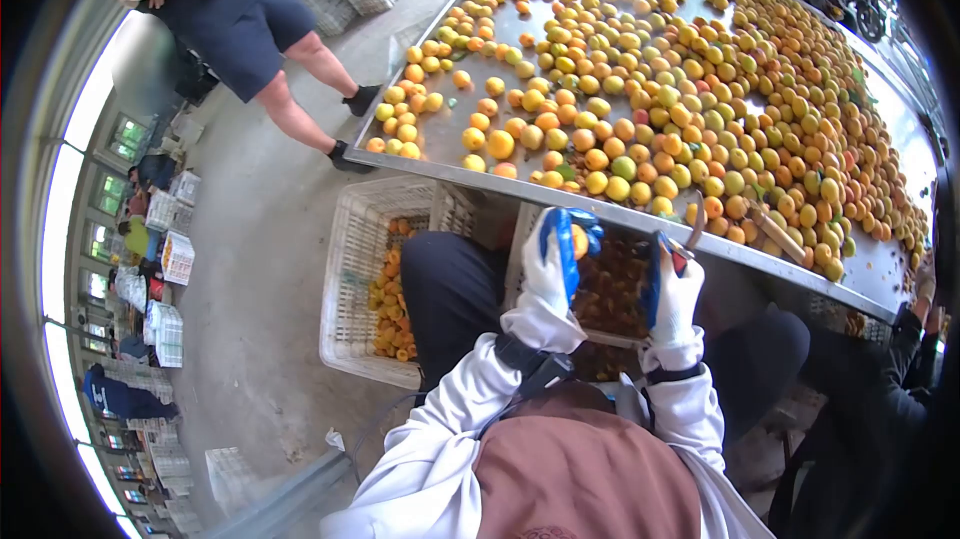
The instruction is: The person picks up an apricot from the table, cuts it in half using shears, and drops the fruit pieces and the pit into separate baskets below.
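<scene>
My left hand point(553, 264), in a white glove with a blue coated palm, is closed around an apricot point(579, 241). Part of the fruit shows between the blue fingers. In a matching glove, my right hand point(676, 284) is closed on a small tool point(695, 227) with a curved, brownish end standing up toward the table edge; its grip is hidden in the fist. Both hands are over a crate of dark, reddish-brown fruit pieces point(612, 284). Just beyond them, a metal table point(450, 144) carries many yellow and orange apricots point(620, 167).
A white plastic crate point(340, 284) with apricot pieces stands by my left knee. A wooden stick-like handle point(778, 237) lies among the fruit at the table's rim. One person point(250, 24) stands at the far left corner; others work at the right and far left.
</scene>
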Demonstrator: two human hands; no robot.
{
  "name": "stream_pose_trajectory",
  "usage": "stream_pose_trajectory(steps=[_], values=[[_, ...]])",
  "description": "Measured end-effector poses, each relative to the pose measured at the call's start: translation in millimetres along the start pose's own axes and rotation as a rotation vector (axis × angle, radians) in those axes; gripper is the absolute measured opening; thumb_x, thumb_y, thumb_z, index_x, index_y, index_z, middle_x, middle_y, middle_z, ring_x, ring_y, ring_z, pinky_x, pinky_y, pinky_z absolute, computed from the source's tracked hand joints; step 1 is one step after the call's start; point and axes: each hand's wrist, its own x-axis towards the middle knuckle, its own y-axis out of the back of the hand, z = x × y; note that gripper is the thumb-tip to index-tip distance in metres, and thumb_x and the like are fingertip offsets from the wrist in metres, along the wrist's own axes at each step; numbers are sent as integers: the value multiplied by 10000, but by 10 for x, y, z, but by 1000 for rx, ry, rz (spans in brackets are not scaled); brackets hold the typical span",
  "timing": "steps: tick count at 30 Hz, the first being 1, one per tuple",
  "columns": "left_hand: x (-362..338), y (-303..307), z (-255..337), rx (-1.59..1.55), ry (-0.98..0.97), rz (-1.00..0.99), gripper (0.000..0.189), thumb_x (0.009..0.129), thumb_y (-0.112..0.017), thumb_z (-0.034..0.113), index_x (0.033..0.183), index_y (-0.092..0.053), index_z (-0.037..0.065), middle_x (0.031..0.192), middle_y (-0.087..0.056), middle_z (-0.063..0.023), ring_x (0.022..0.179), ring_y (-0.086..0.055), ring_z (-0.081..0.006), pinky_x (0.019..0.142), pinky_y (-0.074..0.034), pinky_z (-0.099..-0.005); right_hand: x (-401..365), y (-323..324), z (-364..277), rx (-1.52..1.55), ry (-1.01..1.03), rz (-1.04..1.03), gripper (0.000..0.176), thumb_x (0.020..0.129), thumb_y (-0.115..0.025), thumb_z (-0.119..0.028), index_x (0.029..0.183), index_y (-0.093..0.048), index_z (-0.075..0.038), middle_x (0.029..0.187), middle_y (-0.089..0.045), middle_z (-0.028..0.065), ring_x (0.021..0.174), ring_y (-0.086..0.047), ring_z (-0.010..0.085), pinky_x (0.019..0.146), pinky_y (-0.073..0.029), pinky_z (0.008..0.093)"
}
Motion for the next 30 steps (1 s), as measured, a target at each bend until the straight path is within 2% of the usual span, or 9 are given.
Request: stream_pose_trajectory(steps=[1,2,4,6,9,11,16,21,30], values=[[-8,225,135,300,-336,-138,735,720,-783,331,1285,-501,-44,1070,-595,-136,956,-614,-214,844,-513,-328,-47,19,-132,13,-58,-19,236,958,-670,-234,860,-694,-21,600,-534,-53,481,-454,30,443,-335,223],[-95,99,621,321,-99,149,1017,527,-829,311,1378,-408,-53,1168,-553,-160,1010,-592,-232,878,-508,-350,-69,21,-211,16,-51,-10,231,959,-668,-234,862,-684,-25,588,-524,-50,468,-457,34,436,-338,221],[-65,449,1072,584,-442,134,635,746,-733,334,1221,-538,-39,1063,-598,-123,919,-605,-202,842,-506,-329,-62,67,-214,5,-44,-21,205,960,-663,-232,924,-678,-31,587,-515,-48,455,-461,40,427,-347,219],[-72,746,1475,642,-286,458,253,1027,-507,220,970,-637,11,865,-630,-45,769,-579,-127,752,-489,-286,-117,63,-401,-21,-60,-63,156,966,-650,-178,1013,-665,-30,686,-548,-52,538,-476,27,473,-366,208],[111,1505,1765,1942,-701,291,184,893,-693,201,950,-661,30,923,-657,-125,820,-612,-307,818,-497,-419,-155,62,-395,11,-27,-131,160,973,-628,-124,1098,-640,-24,782,-569,-43,640,-482,22,544,-386,190],[348,1363,1770,1881,-804,192,276,801,-757,207,1005,-660,47,969,-661,-147,906,-611,-371,829,-489,-477,-183,25,-417,42,9,-174,186,977,-613,-98,1146,-622,-20,827,-574,-38,690,-480,21,583,-393,181],[1215,648,1511,1825,-106,-160,543,915,-636,433,1279,-575,35,1143,-673,-195,1096,-631,-345,944,-487,-420,-212,64,-373,-66,108,-271,315,979,-572,-41,1286,-517,6,967,-605,38,752,-531,93,670,-458,249],[1776,458,1020,2147,75,-482,460,942,-560,427,1177,-614,35,1150,-668,-198,1081,-643,-347,924,-502,-444,-226,33,-325,-273,347,-272,309,947,-610,-36,1239,-549,44,994,-652,152,836,-632,209,757,-508,315],[1824,751,732,1903,90,-205,429,916,-608,277,1296,-567,84,1194,-663,-193,1065,-655,-360,900,-523,-446,-245,74,-443,-240,321,-338,250,927,-607,-40,1170,-575,9,877,-646,127,733,-609,219,675,-504,325]])
